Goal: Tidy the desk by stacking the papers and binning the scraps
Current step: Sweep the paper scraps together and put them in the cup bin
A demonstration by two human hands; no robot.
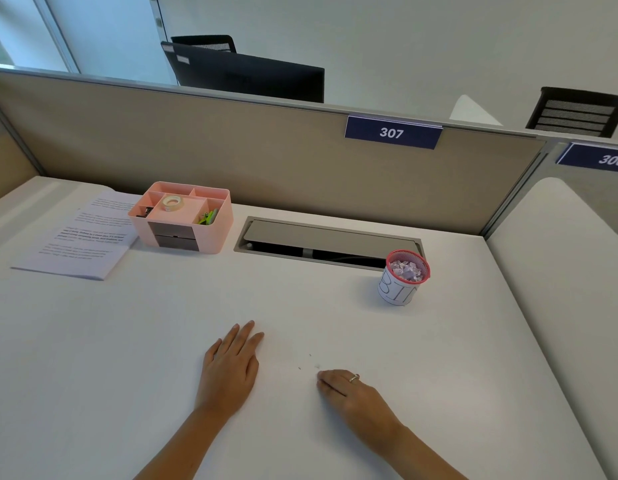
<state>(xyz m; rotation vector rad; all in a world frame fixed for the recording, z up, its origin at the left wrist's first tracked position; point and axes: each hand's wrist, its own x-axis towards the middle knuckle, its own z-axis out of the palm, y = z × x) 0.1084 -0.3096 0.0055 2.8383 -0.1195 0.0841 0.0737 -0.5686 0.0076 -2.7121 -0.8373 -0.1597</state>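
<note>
Near the front edge of the white rectangular desk [300, 427], both bare hands rested on the surface. The left hand [229, 368] lay flat, palm down, fingers extended and close together, gripping nothing. The right hand [352, 393], wearing a thin ring [354, 377], was curled knuckles-up with its fingertips pressed to the desktop; whether anything was pinched beneath them could not be told. Just beyond those fingertips lay a few tiny paper specks [309, 362], scattered between the two hands.

Farther back and to the right stood the small cylindrical bin [402, 282], with a pink mesh rim and a white paper wrap lettered "BIN". It was upright and filled to the rim with crumpled pale-purple paper scraps [408, 270]. Directly behind it sat the grey recessed cable tray [328, 240], set into the desk, its lid partly open over a dark slot.

At the far left lay the neat stack of white printed papers [79, 237], edges aligned, flat on the desk. Its right edge touched the pink plastic desk organiser [210, 237], which had two dark drawers in front. One top compartment held a roll of beige tape [171, 202]; another held green clips [207, 217].

Behind everything rose the beige partition panel [231, 150], bearing a blue plate [392, 132] marked "307".
</note>
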